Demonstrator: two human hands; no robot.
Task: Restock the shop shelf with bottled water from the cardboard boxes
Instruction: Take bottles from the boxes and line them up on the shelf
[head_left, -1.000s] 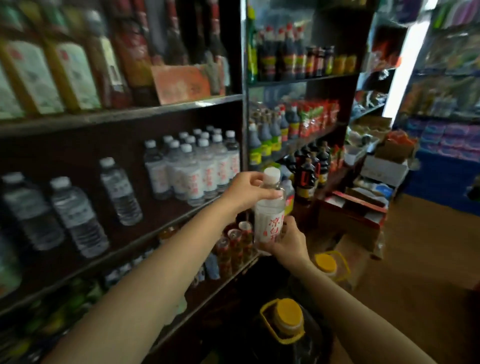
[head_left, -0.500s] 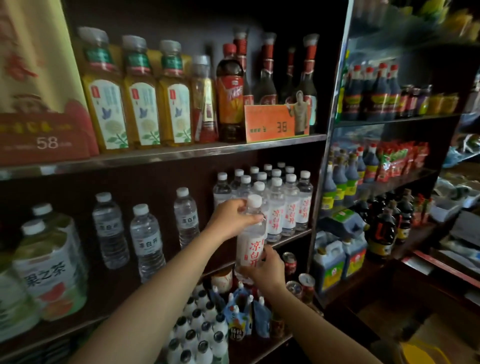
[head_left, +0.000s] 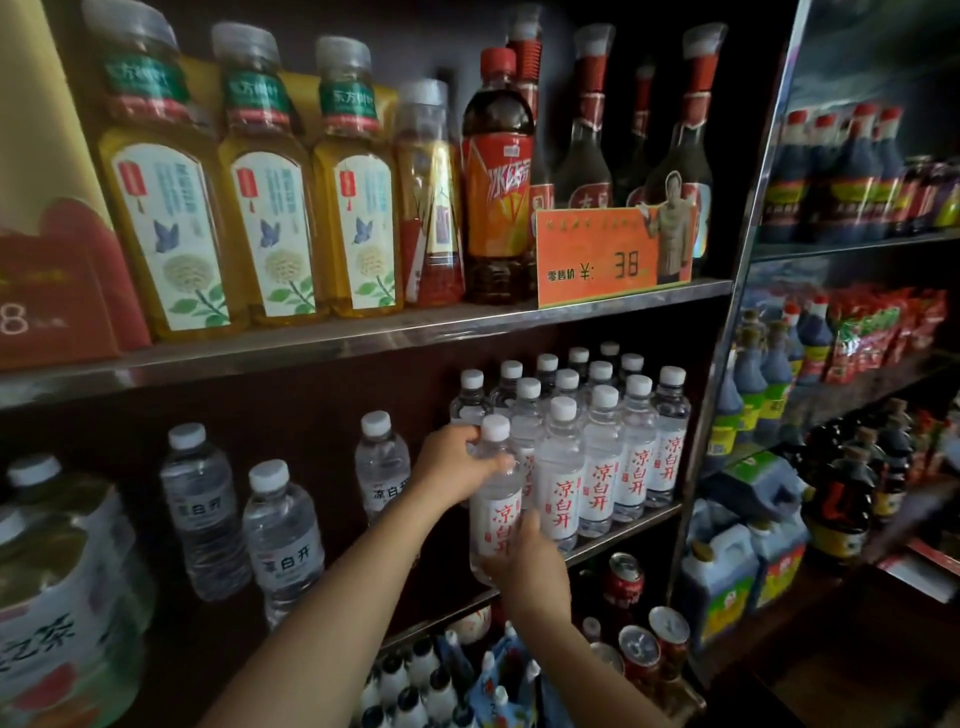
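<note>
Both hands' grip closed on water bottle (head_left: 496, 512) labelled 凉白开, left hand (head_left: 454, 462) at neck, right hand (head_left: 527, 564) at base, orange price card (head_left: 597, 260) reading 零售价 ¥38

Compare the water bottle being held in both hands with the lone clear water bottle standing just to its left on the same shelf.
The held bottle has a white label with large red characters; the lone bottle has a clear label with dark characters. The held bottle is gripped by the left hand and right hand at the shelf's front; the lone bottle stands untouched further back. Both have white caps.
</note>
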